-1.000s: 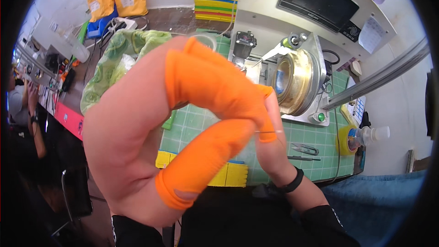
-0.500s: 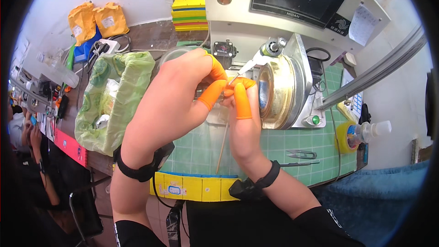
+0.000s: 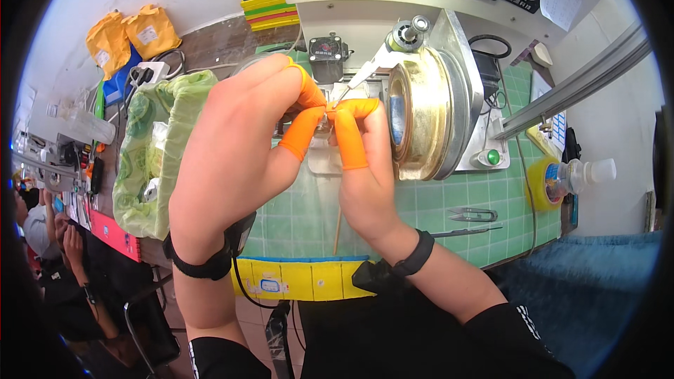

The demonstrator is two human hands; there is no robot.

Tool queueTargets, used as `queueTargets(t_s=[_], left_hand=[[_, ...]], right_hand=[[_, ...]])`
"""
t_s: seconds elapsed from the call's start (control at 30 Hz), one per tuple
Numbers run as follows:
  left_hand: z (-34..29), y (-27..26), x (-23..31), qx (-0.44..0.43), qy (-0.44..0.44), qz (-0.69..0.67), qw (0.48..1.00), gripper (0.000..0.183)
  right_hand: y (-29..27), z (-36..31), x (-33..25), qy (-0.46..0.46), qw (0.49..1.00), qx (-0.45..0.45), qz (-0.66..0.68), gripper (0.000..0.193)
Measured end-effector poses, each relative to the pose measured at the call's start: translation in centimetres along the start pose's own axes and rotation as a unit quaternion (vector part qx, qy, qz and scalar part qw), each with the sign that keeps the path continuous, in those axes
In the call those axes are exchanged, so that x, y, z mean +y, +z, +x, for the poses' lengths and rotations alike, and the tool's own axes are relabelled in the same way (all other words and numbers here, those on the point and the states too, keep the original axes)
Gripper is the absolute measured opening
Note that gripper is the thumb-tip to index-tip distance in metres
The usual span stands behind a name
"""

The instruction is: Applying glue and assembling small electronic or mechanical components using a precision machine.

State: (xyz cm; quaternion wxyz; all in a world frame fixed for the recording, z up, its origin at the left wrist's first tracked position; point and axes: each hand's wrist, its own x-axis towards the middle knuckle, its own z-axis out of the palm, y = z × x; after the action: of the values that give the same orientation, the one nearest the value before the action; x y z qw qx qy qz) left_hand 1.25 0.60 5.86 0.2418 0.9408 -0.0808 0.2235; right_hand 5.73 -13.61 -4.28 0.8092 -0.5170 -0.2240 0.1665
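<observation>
My left hand [image 3: 232, 144] and my right hand [image 3: 366, 182] meet at their fingertips in front of the machine, thumbs and forefingers in orange finger cots. Both are closed in a pinch; whatever lies between the fingers is too small and hidden to name. A white pen-shaped nozzle [image 3: 366, 71] slants down from the machine, its thin tip right by the fingertips. Close on the right of my right hand stands a large brass-coloured wheel [image 3: 430, 116]. Behind the fingertips sits a small black block-shaped motor [image 3: 327, 49].
A bin lined with a green bag [image 3: 186, 109] stands left of my forearm. Thread snips [image 3: 472, 215] and tweezers [image 3: 467, 231] lie on the green mat [image 3: 449, 253]. A yellow strip [image 3: 302, 288] runs along the front edge. At right are a bottle [image 3: 579, 177] and a metal bar [image 3: 576, 88].
The view has shifted, so the machine and wheel appear higher and slightly left. My hands stay pinched together near the nozzle tip.
</observation>
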Motion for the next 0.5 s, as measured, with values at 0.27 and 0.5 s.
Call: queueTargets(t_s=[0.27,0.5], left_hand=[[0.0,0.0,0.2,-0.01,-0.002,0.034,0.999,0.013],[-1.2,1.3,-1.1,0.068,0.031,-0.053,0.996,0.021]], right_hand=[[0.0,0.8,1.3,-0.144,0.985,0.012,-0.091,0.012],[-0.2,1.5,1.7,-0.202,0.966,0.015,-0.157,0.014]])
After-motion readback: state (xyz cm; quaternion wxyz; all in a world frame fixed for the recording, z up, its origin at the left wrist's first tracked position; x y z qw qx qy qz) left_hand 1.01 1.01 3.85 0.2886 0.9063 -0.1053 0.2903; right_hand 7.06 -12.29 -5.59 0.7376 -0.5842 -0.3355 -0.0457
